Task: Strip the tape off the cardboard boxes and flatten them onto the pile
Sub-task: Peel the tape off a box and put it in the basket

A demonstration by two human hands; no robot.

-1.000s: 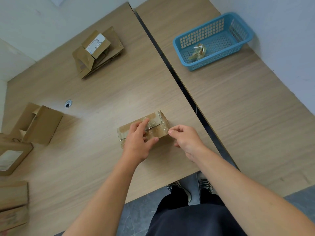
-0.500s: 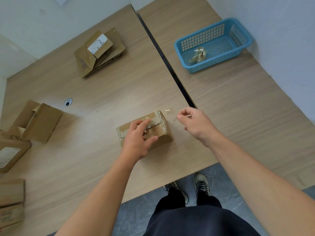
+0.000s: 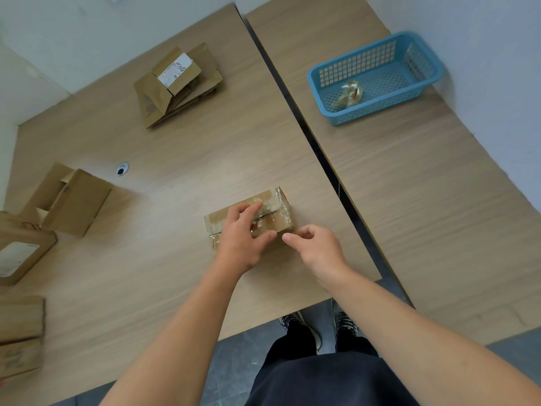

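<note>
Head view, looking down at two wooden tables set edge to edge with a dark gap between them. I read the scene as follows.

The taped box, small, brown and closed, lies flat on the left table near its front edge. Glossy clear tape wraps its top and right end.

The left hand grips this box from above: fingers spread across the top face, thumb against the near side. The right hand sits just beside the box's near right corner, fingers curled, thumb and forefinger drawn close together. I cannot tell whether they pinch a strip of tape or nothing, nor whether they touch the cardboard.

The pile of flattened boxes lies at the far side of the same table, well apart from the hands; its top piece bears a white label.

On the left stands an open box with its flaps up. More brown cartons lie along the left edge of the view. A round cable hole lies between the open box and the pile.

On the right table a blue basket holds a crumpled wad of tape.

Below the table edge I see dark trousers and two shoes on a grey floor.
</note>
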